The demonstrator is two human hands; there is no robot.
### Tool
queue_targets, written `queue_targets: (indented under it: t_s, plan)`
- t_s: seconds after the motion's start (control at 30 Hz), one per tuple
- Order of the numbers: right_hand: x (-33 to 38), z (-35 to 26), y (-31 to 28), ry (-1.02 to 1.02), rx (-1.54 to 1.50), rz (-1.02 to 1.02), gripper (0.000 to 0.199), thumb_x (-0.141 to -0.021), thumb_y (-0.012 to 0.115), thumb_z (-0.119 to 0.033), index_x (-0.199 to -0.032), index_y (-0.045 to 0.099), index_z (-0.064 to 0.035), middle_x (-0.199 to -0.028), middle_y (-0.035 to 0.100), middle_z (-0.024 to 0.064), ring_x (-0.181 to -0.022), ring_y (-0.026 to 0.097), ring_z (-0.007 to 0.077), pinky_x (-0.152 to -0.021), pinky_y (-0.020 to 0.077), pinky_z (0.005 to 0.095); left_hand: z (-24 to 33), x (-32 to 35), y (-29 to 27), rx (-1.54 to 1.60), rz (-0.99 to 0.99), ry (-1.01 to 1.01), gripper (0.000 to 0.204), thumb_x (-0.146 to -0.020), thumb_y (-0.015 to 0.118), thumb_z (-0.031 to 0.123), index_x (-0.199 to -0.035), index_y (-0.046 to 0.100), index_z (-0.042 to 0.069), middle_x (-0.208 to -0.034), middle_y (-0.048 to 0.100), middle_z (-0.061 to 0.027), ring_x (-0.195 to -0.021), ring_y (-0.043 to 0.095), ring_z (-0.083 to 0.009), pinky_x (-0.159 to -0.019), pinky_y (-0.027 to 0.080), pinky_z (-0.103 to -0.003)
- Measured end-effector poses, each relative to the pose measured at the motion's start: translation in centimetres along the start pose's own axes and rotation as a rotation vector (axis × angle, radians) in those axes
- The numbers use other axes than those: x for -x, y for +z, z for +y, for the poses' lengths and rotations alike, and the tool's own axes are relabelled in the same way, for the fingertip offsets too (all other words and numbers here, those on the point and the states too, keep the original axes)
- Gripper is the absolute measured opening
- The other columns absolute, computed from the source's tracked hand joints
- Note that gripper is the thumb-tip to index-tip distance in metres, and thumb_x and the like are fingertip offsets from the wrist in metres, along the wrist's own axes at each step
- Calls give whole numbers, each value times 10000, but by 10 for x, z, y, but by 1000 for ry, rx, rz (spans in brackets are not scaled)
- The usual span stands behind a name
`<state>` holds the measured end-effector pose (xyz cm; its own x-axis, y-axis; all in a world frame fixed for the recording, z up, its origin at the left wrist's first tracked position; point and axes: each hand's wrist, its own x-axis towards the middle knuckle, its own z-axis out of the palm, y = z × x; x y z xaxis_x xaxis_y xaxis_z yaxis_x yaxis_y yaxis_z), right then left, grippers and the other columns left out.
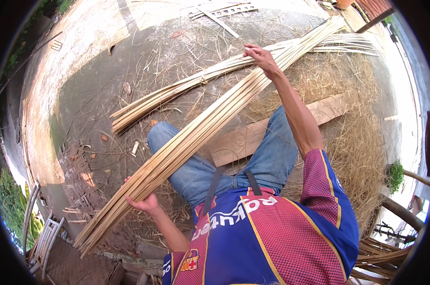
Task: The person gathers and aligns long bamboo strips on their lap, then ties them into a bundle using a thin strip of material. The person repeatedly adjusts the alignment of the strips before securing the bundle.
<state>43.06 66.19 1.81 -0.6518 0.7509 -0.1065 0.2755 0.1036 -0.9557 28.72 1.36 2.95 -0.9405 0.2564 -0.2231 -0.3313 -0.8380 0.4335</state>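
A long bundle of pale bamboo strips (210, 121) runs diagonally from lower left to upper right across my lap. My left hand (144, 202) grips the bundle from underneath near its lower end. My right hand (260, 57) is stretched out and rests on the strips near the upper part, fingers curled over them. A second bundle of strips (177, 90), tied near its middle, lies on the concrete ground beyond the first, apart from both hands.
A wooden plank (272, 130) lies under my legs. Dry fibre shavings (348, 118) cover the ground at right. A woven mat piece (79, 175) lies at left, wooden slats (222, 9) at the far top, cane chair parts (390, 247) at lower right.
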Motion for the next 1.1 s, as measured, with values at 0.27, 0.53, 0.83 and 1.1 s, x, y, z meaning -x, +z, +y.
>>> queue_targets:
  t_s: [0.27,0.53,0.83,1.1]
  plan:
    - [11,-2,4,129,764,24,435,-1013,559,-520,-1082,809,-170,-1260,713,125,-1272,602,321,-1163,268,657,-3,-3,0,-11,21,8,665,-906,724,302,-1492,461,131,-1521,499,-60,-1451,413,-249,-1230,310,-568]
    - [3,13,18,34,69,11,417,-981,622,-445,-927,798,-71,-1301,668,180,-1271,570,307,-1078,415,474,-2,-6,-7,-61,-1,25,667,-904,712,347,-1486,466,133,-1514,499,-65,-1447,414,-252,-1231,315,-561]
    - [55,11,28,-118,292,-103,392,-1000,619,-431,-1016,797,-82,-1192,714,154,-1172,649,328,-1092,439,518,-5,-9,-2,-16,-18,-30,722,-886,726,314,-1510,427,106,-1522,485,-90,-1451,410,-279,-1227,313,-575]
    - [203,-48,14,154,715,-429,379,-1017,595,-350,-1126,741,-17,-925,760,169,-822,730,258,-736,570,382,2,-15,-7,-69,1,9,731,-902,724,283,-1515,399,52,-1518,482,-138,-1443,418,-299,-1228,314,-572]
